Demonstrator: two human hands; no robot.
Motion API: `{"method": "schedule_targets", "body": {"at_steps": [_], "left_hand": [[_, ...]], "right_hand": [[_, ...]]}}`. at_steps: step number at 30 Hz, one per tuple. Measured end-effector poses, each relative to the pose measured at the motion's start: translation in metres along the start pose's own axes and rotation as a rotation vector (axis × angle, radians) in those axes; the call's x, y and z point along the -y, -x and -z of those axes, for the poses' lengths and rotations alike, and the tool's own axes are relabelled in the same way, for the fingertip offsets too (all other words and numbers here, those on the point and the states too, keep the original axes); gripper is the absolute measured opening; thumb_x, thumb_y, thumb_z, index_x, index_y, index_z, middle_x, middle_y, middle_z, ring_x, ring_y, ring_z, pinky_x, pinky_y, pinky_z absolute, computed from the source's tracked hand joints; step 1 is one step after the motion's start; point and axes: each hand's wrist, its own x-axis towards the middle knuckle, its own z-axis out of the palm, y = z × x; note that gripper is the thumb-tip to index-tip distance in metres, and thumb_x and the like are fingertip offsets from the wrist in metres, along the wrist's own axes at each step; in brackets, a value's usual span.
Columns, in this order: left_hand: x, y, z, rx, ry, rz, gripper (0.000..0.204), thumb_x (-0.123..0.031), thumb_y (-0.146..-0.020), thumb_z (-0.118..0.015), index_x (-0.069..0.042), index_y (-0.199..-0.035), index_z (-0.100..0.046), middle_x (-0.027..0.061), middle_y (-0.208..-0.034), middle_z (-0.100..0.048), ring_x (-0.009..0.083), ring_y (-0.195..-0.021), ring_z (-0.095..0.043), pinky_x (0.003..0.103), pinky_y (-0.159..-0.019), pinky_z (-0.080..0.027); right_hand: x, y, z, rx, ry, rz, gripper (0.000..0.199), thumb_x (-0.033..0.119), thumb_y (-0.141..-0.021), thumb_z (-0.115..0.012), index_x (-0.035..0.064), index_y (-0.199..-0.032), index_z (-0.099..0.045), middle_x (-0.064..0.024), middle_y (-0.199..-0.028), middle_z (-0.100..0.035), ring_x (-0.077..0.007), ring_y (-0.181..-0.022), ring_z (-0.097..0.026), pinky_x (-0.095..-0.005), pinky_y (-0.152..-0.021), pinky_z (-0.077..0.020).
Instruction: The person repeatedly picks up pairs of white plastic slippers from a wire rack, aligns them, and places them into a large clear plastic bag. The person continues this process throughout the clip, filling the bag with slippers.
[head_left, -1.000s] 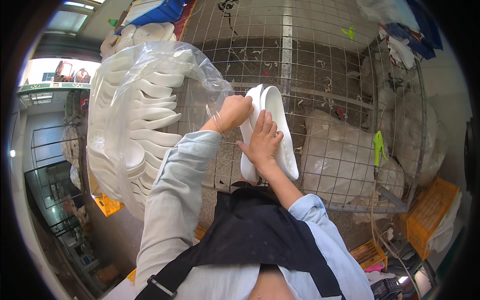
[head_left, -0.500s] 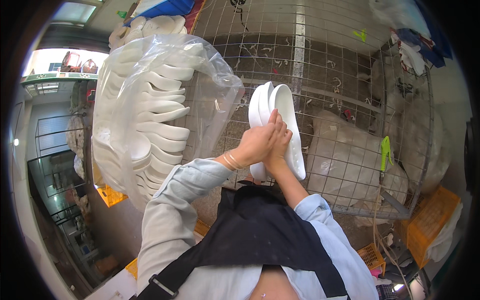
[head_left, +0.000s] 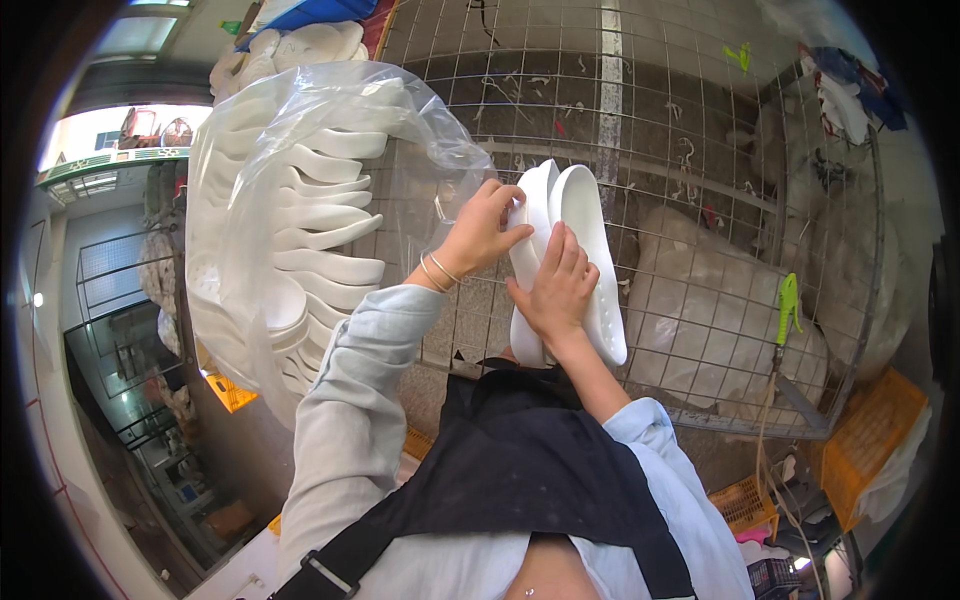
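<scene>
Several white shoe soles (head_left: 600,230) stand together on edge on the wire mesh table in front of me, heels toward the far side. With bent fingers, my left hand (head_left: 485,228) grips the upper left edge of the leftmost sole in this group. My right hand (head_left: 557,288) lies across the soles lower down, fingers stretched out and thumb apart. To the left, a clear plastic bag (head_left: 440,130) covers many more white soles (head_left: 330,225) packed in curved rows.
The wire mesh table (head_left: 700,150) spreads ahead and right. A bright green air gun (head_left: 788,305) hangs at the right with its hose. Filled, translucent sacks (head_left: 700,310) lie beneath the mesh. Orange crates (head_left: 870,440) stand at lower right, and a blue tray (head_left: 310,12) sits far left.
My hands have come apart. The left moved up and left to the edge of the leftmost sole; the right stayed on the soles, its fingers now in full view.
</scene>
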Motion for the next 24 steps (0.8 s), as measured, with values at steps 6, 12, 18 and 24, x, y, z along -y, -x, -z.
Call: {"method": "schedule_targets", "body": {"at_steps": [6,12,18,24], "left_hand": [[0.001,0.003,-0.014,-0.045,-0.073,0.037,0.028,-0.01,-0.075,-0.071,-0.003,-0.099,-0.058,0.0138,-0.086,-0.056,0.0325,-0.081,-0.056,0.041,-0.073,-0.047],[0.007,0.007,-0.02,-0.129,-0.11,-0.123,0.023,-0.005,-0.076,-0.068,-0.003,-0.097,-0.056,0.0111,-0.079,-0.055,0.0273,-0.074,-0.054,0.038,-0.067,-0.044],[-0.003,0.01,-0.027,-0.177,-0.053,0.058,0.022,-0.006,-0.077,-0.066,-0.003,-0.096,-0.056,0.0112,-0.079,-0.056,0.03,-0.078,-0.053,0.04,-0.07,-0.044],[-0.008,0.012,-0.025,-0.192,-0.056,0.072,0.024,-0.006,-0.079,-0.063,-0.002,-0.102,-0.056,0.0125,-0.08,-0.056,0.032,-0.08,-0.053,0.041,-0.072,-0.044]], "right_hand": [[0.002,0.002,-0.005,0.036,0.018,-0.013,0.106,0.047,-0.061,-0.078,-0.0015,-0.142,-0.03,-0.0126,-0.137,-0.04,-0.025,-0.116,-0.045,-0.0411,-0.093,-0.0322],[0.003,-0.001,-0.004,0.016,0.014,-0.01,0.105,0.045,-0.061,-0.079,-0.0015,-0.142,-0.031,-0.0131,-0.136,-0.041,-0.0248,-0.115,-0.046,-0.041,-0.091,-0.0336],[0.001,0.0,-0.004,-0.017,0.007,0.011,0.102,0.043,-0.061,-0.079,-0.0019,-0.141,-0.034,-0.0138,-0.135,-0.043,-0.0247,-0.113,-0.048,-0.0407,-0.089,-0.0352],[0.002,-0.002,-0.004,-0.032,0.019,0.024,0.101,0.043,-0.061,-0.078,-0.0024,-0.14,-0.035,-0.0145,-0.134,-0.044,-0.0247,-0.112,-0.048,-0.0404,-0.088,-0.0355]]}}
